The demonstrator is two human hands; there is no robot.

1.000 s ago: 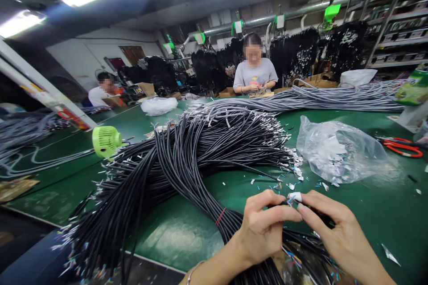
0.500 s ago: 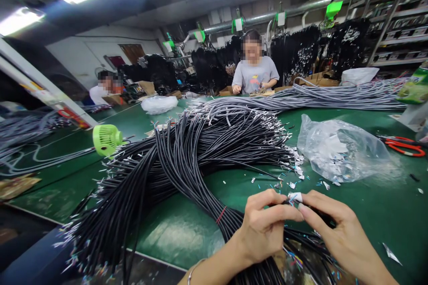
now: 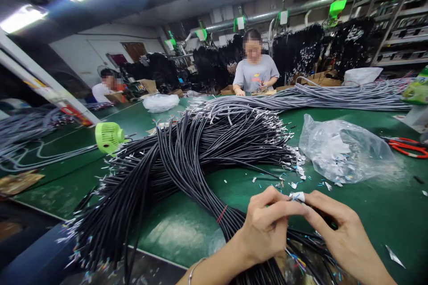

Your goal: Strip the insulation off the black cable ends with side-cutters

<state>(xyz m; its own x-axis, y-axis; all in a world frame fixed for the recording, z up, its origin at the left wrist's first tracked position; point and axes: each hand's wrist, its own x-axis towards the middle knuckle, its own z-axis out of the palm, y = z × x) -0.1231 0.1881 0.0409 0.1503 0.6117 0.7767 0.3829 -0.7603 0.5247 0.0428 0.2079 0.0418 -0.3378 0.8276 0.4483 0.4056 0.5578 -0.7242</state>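
Observation:
My left hand (image 3: 267, 227) and my right hand (image 3: 337, 225) meet at the lower right, fingertips pinched together on the end of a black cable. A white wrap (image 3: 297, 197) shows at my right index fingertip; I cannot tell whether it is finger tape or cable foil. Thin blue wire shows beside it. Much of the cable end is hidden by my fingers. Under my hands runs a bundle of black cables (image 3: 203, 189), tied with a red band (image 3: 221, 213). Coloured wire ends (image 3: 297, 262) stick out below my hands.
A large pile of black cables (image 3: 143, 178) covers the green table (image 3: 187, 227), with grey cables (image 3: 301, 98) behind. A plastic bag of scraps (image 3: 344, 151), red-handled pliers (image 3: 406, 146) and a green fan (image 3: 109, 138) stand around. A person (image 3: 256, 73) sits opposite.
My fingertips have closed nearer together, with my right thumb now tucked against the left fingers and less wire showing. The view has shifted slightly. The person opposite has lowered one hand.

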